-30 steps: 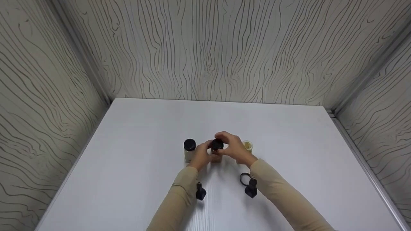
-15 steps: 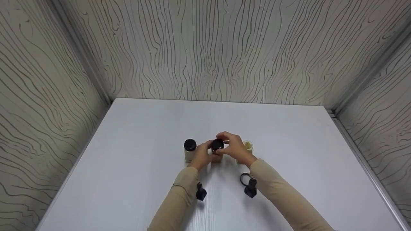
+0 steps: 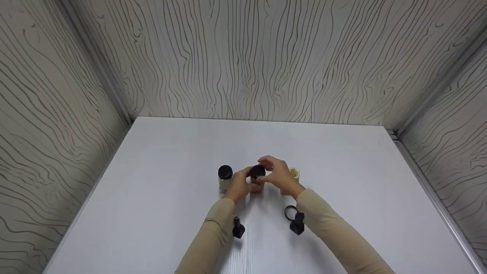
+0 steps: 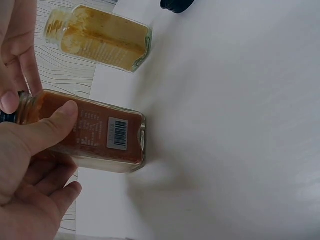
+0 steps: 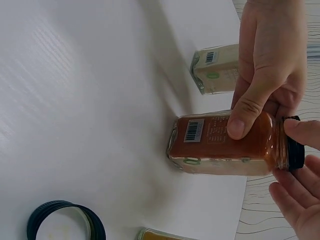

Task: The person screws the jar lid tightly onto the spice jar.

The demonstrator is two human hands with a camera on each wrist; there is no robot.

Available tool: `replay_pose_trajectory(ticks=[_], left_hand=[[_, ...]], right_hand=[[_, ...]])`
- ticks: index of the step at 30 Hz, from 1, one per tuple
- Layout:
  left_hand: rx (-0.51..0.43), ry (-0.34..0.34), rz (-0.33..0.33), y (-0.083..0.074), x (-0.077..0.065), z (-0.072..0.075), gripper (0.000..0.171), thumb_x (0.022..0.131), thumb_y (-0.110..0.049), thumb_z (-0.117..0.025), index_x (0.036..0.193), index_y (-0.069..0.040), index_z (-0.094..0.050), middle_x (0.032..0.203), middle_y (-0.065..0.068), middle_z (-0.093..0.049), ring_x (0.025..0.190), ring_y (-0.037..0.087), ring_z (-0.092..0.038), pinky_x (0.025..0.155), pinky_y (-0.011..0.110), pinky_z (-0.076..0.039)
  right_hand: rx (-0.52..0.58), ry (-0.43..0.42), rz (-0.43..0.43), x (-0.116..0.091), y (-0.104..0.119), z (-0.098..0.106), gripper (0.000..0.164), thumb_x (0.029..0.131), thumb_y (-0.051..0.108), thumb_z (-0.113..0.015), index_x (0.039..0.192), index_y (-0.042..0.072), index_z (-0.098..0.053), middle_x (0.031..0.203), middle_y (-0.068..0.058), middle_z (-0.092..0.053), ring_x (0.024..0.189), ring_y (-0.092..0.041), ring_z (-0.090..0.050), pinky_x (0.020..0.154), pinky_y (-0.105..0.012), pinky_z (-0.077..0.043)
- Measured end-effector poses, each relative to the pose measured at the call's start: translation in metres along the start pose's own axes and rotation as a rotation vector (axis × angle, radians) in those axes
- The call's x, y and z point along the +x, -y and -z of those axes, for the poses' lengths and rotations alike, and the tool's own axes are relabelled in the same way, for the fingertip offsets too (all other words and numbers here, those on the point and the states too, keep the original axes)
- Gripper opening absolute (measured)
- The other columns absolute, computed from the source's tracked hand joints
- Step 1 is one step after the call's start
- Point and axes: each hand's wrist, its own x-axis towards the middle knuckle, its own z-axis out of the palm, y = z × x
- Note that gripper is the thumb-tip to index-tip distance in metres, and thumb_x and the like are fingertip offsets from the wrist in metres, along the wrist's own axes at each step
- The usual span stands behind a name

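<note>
In the head view, my left hand (image 3: 239, 185) grips a square glass spice jar by its body. The jar (image 5: 220, 142) stands upright, filled with red-brown powder, with a barcode label on one side. My left thumb lies across its upper part in the left wrist view. A black screw lid (image 5: 295, 150) sits at the jar's mouth. My right hand (image 3: 280, 176) pinches this lid between thumb and fingers. Just to the right stands an uncapped jar of yellow powder (image 4: 105, 37), partly behind my right hand in the head view.
Left of my hands stands a jar of pale powder (image 5: 217, 70) with a black lid (image 3: 225, 172). A loose black ring-shaped lid (image 5: 37, 225) lies on the white table (image 3: 152, 190), nearer me on the right. Wood-patterned panels (image 3: 243, 57) rise around the table.
My right fingers have shifted slightly to the right around the lid. My left hand and the jar it grips have stayed in place.
</note>
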Motion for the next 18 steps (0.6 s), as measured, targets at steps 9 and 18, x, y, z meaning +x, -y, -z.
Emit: replay_pose_trajectory(ticks=[9,18], left_hand=[[0.007,-0.002,-0.004,0.0008,0.0003,0.0005,0.054,0.077,-0.003,-0.077,0.127,0.003,-0.057,0.131,0.022,-0.062,0.128,0.035,-0.055,0.114,0.046,-0.042],[0.016,-0.004,-0.015,0.0008,-0.0002,0.0002,0.054,0.077,-0.003,-0.078,0.126,0.003,-0.058,0.129,0.021,-0.063,0.126,0.034,-0.057,0.112,0.046,-0.045]], right_hand=[[0.021,0.097,0.017,-0.0012,-0.001,0.0041,0.052,0.078,-0.006,-0.071,0.127,-0.002,-0.055,0.131,-0.025,-0.059,0.125,-0.038,-0.056,0.107,-0.049,-0.049],[0.013,0.027,0.002,-0.0014,-0.0014,0.0028,0.046,0.078,-0.003,-0.073,0.122,-0.001,-0.058,0.121,-0.022,-0.065,0.115,-0.036,-0.063,0.103,-0.046,-0.053]])
